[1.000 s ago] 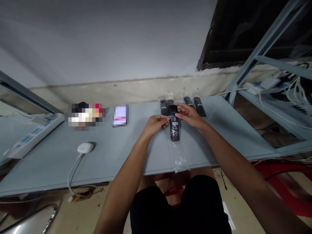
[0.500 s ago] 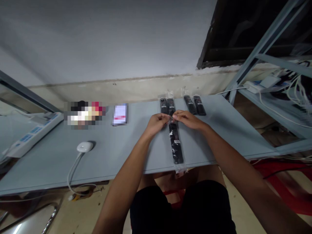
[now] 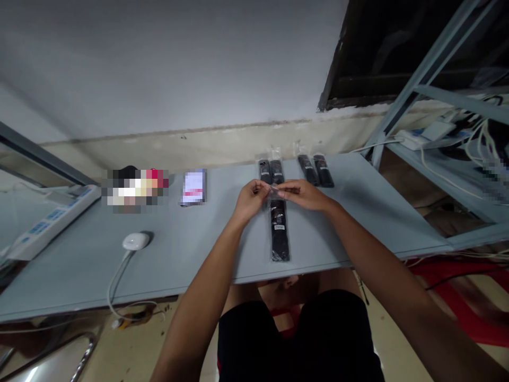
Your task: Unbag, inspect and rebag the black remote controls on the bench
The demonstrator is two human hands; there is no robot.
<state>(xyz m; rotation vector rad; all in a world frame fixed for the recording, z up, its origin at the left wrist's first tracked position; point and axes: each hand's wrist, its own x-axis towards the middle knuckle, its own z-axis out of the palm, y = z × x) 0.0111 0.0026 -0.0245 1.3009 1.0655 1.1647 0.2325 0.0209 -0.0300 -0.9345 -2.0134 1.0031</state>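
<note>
A white power strip (image 3: 51, 223) and corded white puck (image 3: 135, 241) sit on the grey table (image 3: 222, 254) beside metal shelving (image 3: 433, 69).

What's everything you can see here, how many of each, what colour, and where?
Table top: one, pale grey-blue, across the view.
Remote controls in clear sleeves: five, black, four along the far edge, one under the hands.
Round puck with cable: one, white, left on the table.
Blurred heap: one, mixed colours, far edge, left.
Blurred packet: one, white and purple, right of the heap.
Power strips: two, white, far left and on the right shelf.
Shelf frame: one, grey metal, right.
Shorts: one pair, black, below the table.
Left hand: one, pinching the near sleeve.
Right hand: one, pinching the same sleeve.
</note>
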